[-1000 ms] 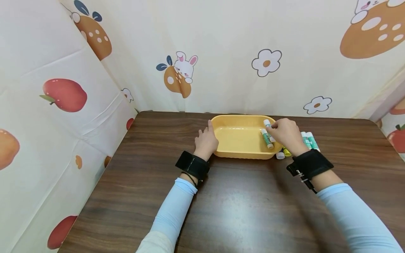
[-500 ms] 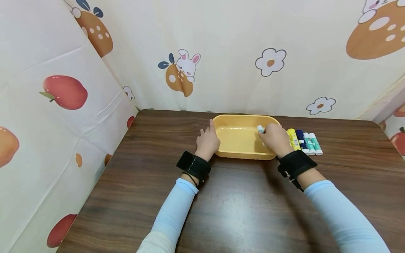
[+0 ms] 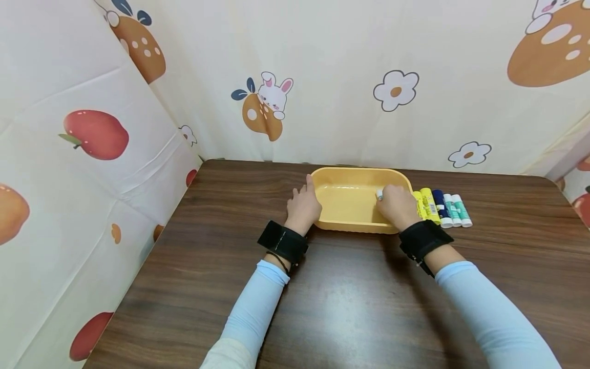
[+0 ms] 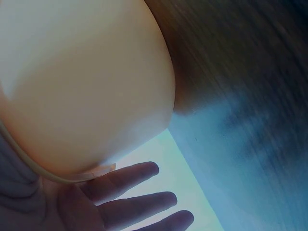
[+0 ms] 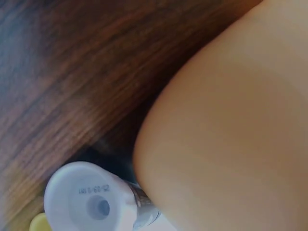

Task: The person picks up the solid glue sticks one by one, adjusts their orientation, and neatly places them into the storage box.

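One dark wood-grain table point(image 3: 345, 297), extending under and around one yellow tray point(image 3: 343, 202). Left hand point(image 3: 302, 207) at the tray's left end, fingers straight and spread, touching the tray without curling. Right hand point(image 3: 399, 206) over the tray's right end, fingers largely hidden; whether it grips anything cannot be told. Lying side by side right of the tray: two yellow tubes point(image 3: 430, 206), one dark blue tube point(image 3: 440, 205), two green-and-white tubes point(image 3: 461, 210). One white tube end point(image 3: 379, 195), inside the tray's right half.
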Action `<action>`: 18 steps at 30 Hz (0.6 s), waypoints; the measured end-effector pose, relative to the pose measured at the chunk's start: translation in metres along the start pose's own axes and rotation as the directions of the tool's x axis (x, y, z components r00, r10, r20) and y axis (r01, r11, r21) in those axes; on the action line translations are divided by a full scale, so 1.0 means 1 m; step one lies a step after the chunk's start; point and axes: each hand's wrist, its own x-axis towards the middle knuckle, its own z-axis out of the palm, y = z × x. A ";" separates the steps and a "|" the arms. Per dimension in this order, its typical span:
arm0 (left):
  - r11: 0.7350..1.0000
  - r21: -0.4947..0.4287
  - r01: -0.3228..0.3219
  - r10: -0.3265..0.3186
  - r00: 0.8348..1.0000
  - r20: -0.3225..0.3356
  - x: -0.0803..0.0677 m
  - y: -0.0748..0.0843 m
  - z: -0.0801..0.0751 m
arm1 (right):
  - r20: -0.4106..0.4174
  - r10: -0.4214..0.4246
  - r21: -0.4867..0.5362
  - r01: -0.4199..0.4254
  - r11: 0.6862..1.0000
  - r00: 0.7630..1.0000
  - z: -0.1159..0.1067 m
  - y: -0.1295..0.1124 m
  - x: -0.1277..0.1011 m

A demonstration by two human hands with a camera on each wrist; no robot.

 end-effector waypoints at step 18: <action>1.000 -0.024 0.003 -0.002 1.000 0.012 0.000 0.000 0.000 | -0.227 0.005 -0.037 -0.014 0.999 0.974 -0.044 0.030 -0.013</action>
